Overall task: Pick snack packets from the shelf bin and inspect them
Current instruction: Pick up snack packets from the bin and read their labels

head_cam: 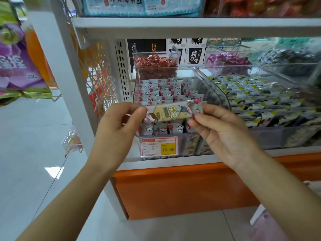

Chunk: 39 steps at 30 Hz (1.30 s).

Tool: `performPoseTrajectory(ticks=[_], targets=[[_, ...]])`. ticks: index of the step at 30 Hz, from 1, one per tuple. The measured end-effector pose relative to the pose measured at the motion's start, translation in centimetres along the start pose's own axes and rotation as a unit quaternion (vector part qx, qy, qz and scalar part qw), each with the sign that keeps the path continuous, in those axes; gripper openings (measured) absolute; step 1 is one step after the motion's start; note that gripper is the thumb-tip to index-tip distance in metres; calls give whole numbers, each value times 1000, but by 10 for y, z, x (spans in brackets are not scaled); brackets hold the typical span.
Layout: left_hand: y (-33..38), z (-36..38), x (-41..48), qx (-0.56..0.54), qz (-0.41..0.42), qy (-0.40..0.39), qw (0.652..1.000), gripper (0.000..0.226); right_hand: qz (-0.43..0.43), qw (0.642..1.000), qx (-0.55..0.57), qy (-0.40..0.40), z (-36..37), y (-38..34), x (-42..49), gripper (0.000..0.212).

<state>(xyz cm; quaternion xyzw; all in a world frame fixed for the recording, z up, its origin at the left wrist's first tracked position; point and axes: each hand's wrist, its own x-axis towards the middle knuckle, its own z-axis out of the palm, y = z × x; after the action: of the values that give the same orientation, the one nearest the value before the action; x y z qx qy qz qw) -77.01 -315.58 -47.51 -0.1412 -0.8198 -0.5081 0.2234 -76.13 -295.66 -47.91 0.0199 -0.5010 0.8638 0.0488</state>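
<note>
While we stand before the white metal shelf (173, 26), we hold one long, flat snack packet (171, 112) of pale yellow-green plastic with a cartoon print, stretched almost level between both hands. Our left hand (119, 126) pinches its left end between the thumb and the curled fingers. Our right hand (224, 131) pinches the right end, where the wrapper is clear, in the same way. The packet is in the air, in front of the clear plastic bin (214, 91) and above its front wall. Inside this bin lie many small grey packets (161, 92) with red dots and white clouds, set in rows. On the front wall sits a red-and-white price label (159, 146) with a yellow field that reads 15.80. Just to the right stands a second clear bin (257, 73) filled with dark packets marked in yellow. Behind, a smaller clear box (156, 61) holds red wrapped sweets.
</note>
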Motion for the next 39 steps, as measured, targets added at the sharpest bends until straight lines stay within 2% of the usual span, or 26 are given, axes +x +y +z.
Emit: performPoseTrajectory(ticks=[2,5,7,10,15,18,22,28,31,34,37,39], targets=[[0,-1,1,-81,-44,4,996,21,19,1000,0,-4,-1,2,0,24],[0,-2,1,-155,-87,2,984,26,28,1000,4,-4,1,2,-1,18],[-1,-2,0,-195,-115,2,974,31,31,1000,4,-2,1,1,-1,22],[-2,-1,0,-199,-135,14,971,26,35,999,12,5,2,1,-1,25],[-3,2,-1,-222,-145,27,964,19,44,997,61,27,2,0,0,12],[-2,2,-1,-243,-149,-9,959,12,49,993,92,49,1,-1,2,9],[1,1,-1,-265,-135,-46,954,18,53,990,111,63,2,-2,2,16],[-1,0,-1,-336,-148,-77,927,14,-7,997,49,59,-1,-2,2,13],[-3,-1,-1,-314,-149,-43,937,8,-39,998,16,36,0,-1,1,14],[-5,-2,0,-264,-136,-16,955,18,-41,999,11,26,2,-1,-1,14],[-4,-1,0,-260,-131,-10,957,30,-24,999,20,19,4,-1,-2,14],[-3,0,0,-258,-127,-12,958,30,-12,999,28,12,6,0,-3,12]])
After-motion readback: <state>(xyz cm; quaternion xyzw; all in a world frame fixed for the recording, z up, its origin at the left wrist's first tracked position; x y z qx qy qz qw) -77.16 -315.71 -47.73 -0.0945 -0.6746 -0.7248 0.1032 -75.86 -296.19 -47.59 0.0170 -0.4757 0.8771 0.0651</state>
